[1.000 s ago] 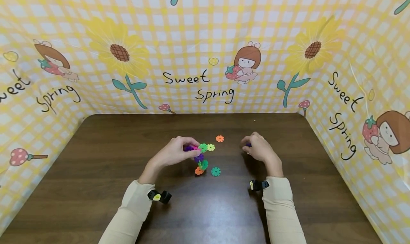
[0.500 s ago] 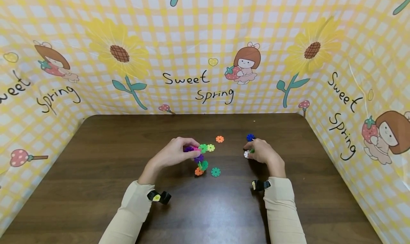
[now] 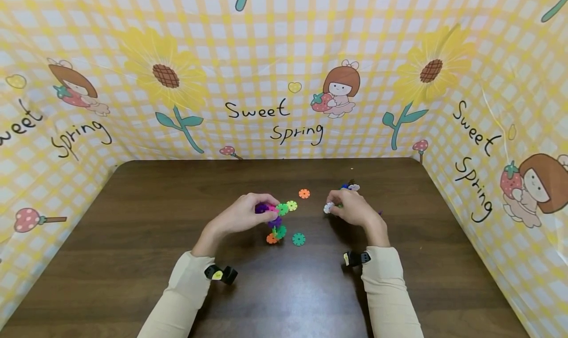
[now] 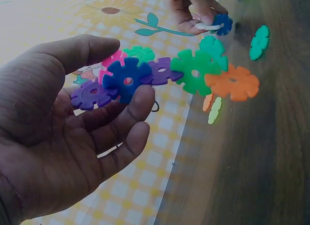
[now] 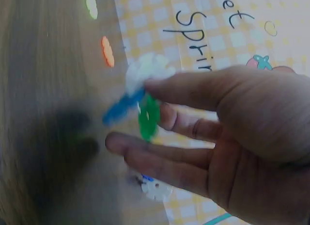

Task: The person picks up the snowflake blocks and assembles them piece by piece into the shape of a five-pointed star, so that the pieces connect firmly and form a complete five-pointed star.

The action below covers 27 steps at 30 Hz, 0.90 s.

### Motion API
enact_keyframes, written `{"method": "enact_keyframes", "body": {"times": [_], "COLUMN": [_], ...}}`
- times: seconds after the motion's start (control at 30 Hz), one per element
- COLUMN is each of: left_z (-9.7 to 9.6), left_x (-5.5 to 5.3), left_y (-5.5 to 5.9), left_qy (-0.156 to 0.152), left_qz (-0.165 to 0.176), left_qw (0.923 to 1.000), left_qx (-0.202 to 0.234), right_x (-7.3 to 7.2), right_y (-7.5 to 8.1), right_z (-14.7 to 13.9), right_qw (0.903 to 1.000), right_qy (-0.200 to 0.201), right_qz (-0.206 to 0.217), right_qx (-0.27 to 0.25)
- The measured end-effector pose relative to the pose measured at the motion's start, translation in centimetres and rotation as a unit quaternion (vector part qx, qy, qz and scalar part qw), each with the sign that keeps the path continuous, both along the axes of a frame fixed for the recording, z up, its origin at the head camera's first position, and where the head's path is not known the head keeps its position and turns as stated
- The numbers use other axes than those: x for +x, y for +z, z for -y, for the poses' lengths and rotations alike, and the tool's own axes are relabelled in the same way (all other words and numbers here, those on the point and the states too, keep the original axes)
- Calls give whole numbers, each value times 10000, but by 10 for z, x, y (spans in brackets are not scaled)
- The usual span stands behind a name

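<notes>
"Disc chain [image 4: 167, 75] first: where is it, and who has it?"

"At the table [image 3: 266, 298], in front of the head camera, with the left hand [image 3: 243, 214] pinching it between thumb and fingers near the pink disc [image 4: 116, 57] and dark blue disc [image 4: 127, 72]."

"What could spoil that?"

"Leverage. All the hold is at one end, while the orange end disc [image 4: 244, 87] juts well away from the fingers. I can't tell whether that end touches the table; if it catches, a slot joint between could twist apart."

"And the right hand [image 3: 352, 208]?"

"It pinches a small cluster [image 5: 138, 96] of white, blue and green. The right wrist view is blurred, so I can't tell whether the green piece [image 5: 150, 123] is slotted in or merely trapped by the fingers. If merely trapped, easing the pinch would likely drop it."

"Anything lying in the way?"

"The yellow disc [image 3: 290, 206] lies just beside the chain, and the teal disc [image 3: 296, 239] near its free end, so a low sideways sweep might scatter both. Behind the right hand sits a white disc [image 3: 354, 187], easily knocked by a careless move."
</notes>
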<state>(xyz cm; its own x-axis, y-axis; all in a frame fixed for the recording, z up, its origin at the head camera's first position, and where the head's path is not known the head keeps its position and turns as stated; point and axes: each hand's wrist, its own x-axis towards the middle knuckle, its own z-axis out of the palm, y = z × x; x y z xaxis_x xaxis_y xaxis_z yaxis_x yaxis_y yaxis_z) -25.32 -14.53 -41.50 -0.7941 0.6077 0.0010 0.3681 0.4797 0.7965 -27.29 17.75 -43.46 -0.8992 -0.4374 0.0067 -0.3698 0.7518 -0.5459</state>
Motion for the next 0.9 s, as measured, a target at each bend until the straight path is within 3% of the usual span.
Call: {"method": "enact_keyframes", "body": {"times": [0.33,0.5,0.67,0.9], "left_z": [-3,-3,-3,-4], "left_x": [2,1,0,0], "left_y": [1,1,-1,-4], "left_qy": [-82,-270,-278,-137], "left_qz": [239,92,-60,-119], "left_qw": [9996,9994,9995,9998], "left_qx": [-95,-176,-148,-35], "right_x": [4,7,8,8], "right_y": [12,17,18,16], "right_z": [22,31,38,43], "right_qw": [9875,9756,9648,9613], "right_qy": [606,829,1119,1344], "right_qz": [276,527,696,698], "right_qx": [-1430,-1965,-2276,-2302]}}
